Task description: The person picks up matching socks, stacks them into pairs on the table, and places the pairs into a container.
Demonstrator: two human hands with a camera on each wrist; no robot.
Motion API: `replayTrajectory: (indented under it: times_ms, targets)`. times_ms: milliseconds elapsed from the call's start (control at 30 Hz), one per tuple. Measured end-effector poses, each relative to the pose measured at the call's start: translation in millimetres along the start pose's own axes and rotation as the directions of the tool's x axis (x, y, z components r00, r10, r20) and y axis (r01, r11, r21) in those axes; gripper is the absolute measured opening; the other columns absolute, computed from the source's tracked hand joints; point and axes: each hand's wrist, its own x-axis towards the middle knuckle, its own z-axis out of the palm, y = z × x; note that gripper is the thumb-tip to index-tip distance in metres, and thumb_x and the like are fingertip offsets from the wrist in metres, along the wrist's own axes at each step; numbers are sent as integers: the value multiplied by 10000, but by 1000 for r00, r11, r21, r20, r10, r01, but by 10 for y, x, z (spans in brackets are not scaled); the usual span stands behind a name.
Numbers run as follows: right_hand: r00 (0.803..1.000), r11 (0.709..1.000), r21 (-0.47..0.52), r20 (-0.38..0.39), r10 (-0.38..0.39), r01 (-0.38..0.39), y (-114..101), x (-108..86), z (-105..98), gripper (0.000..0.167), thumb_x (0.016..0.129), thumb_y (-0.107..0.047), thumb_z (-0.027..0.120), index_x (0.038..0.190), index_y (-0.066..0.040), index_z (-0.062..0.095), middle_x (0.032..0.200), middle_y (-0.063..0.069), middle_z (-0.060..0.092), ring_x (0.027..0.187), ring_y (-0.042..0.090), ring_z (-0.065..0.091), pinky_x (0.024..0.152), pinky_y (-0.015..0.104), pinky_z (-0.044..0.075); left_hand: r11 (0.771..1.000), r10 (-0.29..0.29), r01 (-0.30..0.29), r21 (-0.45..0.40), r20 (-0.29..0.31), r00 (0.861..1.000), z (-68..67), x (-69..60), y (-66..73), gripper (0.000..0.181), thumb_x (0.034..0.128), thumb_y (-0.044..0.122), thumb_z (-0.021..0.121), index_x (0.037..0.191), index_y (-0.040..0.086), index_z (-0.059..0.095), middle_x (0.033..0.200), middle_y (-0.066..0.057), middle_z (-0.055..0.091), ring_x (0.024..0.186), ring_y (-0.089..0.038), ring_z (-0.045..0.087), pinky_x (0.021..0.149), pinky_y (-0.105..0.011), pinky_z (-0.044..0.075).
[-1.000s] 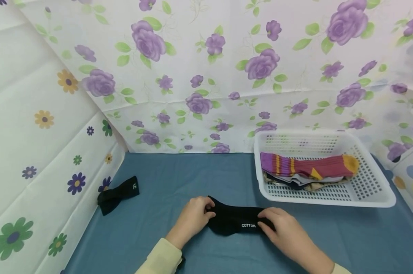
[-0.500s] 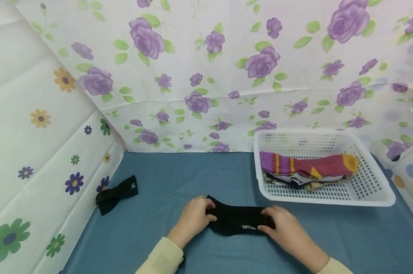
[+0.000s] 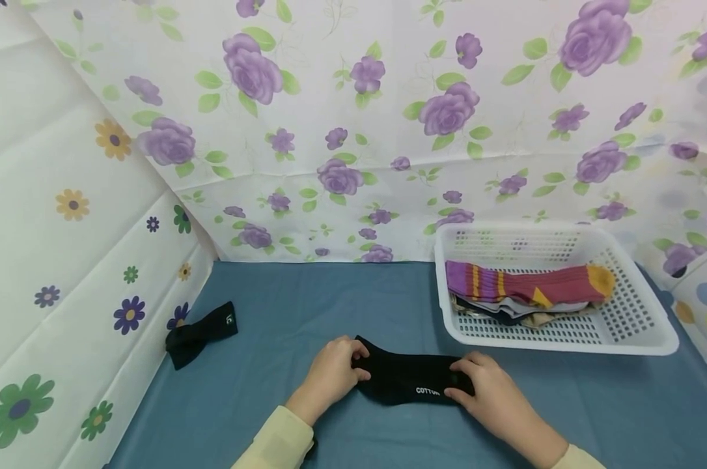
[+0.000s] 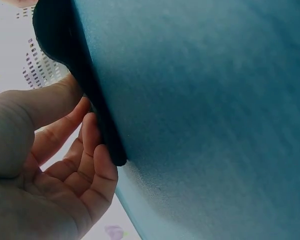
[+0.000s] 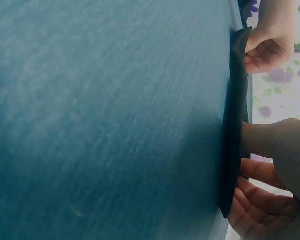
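A black sock point(image 3: 403, 374) with white "COTTON" lettering lies stretched sideways on the blue cloth. At its left end, my left hand point(image 3: 328, 372) pinches it with thumb and fingers spread along the edge. The right hand point(image 3: 484, 385) grips the opposite end, its thumb over the last letters. In the left wrist view, thumb and fingertips of the left hand point(image 4: 55, 150) meet the edge of the sock point(image 4: 97, 107). The right wrist view has the right hand point(image 5: 265, 185) at the near end of the sock point(image 5: 234, 125), flat along the cloth.
Another black sock point(image 3: 201, 334), twisted or folded over, lies at the left edge of the blue cloth point(image 3: 330, 293). A white perforated basket point(image 3: 640, 319) at the back right holds stacked socks point(image 3: 529, 285), a maroon, purple and yellow one on top. Flowered sheets stand behind and left.
The right hand has shifted slightly right along the black sock, and its thumb now covers the end of the lettering. The left hand has stayed nearly still.
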Motion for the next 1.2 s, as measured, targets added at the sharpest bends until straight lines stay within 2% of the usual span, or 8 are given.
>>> replayTrajectory:
  times_ms: [467, 667, 767, 833, 900, 1000, 1100, 1200]
  targets:
    - [1000, 1000, -5, 16, 4, -4, -6, 3, -9, 339, 717, -401, 789, 988, -225, 686, 955, -82, 600, 925, 121, 569, 779, 350, 501, 1000, 9, -9, -7, 18, 1000, -10, 6, -8, 282, 746, 266, 789, 1001, 199, 691, 890, 27, 586, 745, -88, 503, 647, -272, 449]
    - [1000, 1000, -12, 28, 6, -5, -13, 20, -17, 337, 716, -404, 789, 985, -229, 685, 955, -77, 604, 923, 120, 572, 776, 352, 502, 995, 42, -39, -88, 39, 998, -93, 24, -90, 256, 808, 275, 735, 1036, 171, 684, 876, 43, 603, 725, -55, 519, 626, -235, 455]
    - [1000, 1000, -20, 30, 2, -2, -15, 25, -16, 329, 718, -401, 788, 981, -233, 683, 953, -77, 603, 917, 114, 572, 773, 352, 504, 996, 42, -43, -79, -13, 999, -174, 20, -163, 254, 832, 304, 708, 1040, 158, 687, 885, 39, 621, 733, -47, 529, 634, -234, 464]
    - [999, 1000, -25, 32, 5, -4, -20, 23, -17, 319, 723, -399, 786, 978, -238, 683, 946, -84, 602, 903, 101, 572, 765, 344, 505, 999, 26, -30, -40, -88, 996, -240, 6, -222, 257, 832, 303, 709, 1040, 154, 690, 909, 34, 635, 765, -59, 549, 662, -253, 480]
    - [999, 1000, -26, 32, 9, -8, -29, 18, -21, 306, 727, -391, 785, 974, -243, 683, 942, -87, 605, 892, 90, 575, 758, 340, 508, 1000, -6, 7, 1, -181, 983, -314, 2, -301, 260, 825, 295, 719, 1042, 155, 690, 950, 23, 649, 829, -88, 586, 709, -286, 505]
    - [1000, 1000, -22, 25, 15, -14, -50, 3, -28, 275, 735, -376, 781, 962, -253, 684, 935, -95, 612, 881, 75, 580, 751, 333, 512, 995, -87, 97, 20, -303, 949, -456, 16, -465, 331, 808, 263, 738, 1101, 131, 660, 1054, -26, 642, 971, -182, 608, 809, -366, 517]
    - [1000, 1000, -18, 8, 6, -6, -68, -12, -36, 242, 745, -361, 777, 947, -263, 686, 931, -105, 616, 884, 68, 580, 755, 328, 514, 982, -170, 187, 12, -366, 915, -625, 42, -678, 479, 799, 257, 746, 1222, 103, 580, 1219, -113, 572, 1141, -297, 534, 920, -474, 461]
    - [999, 1000, -23, -24, -21, 20, -83, -24, -47, 211, 756, -349, 770, 933, -266, 690, 925, -115, 616, 886, 63, 576, 759, 322, 513, 966, -217, 254, 38, -410, 886, -786, 63, -896, 619, 797, 282, 748, 1322, 92, 482, 1354, -196, 452, 1269, -390, 398, 996, -575, 354]
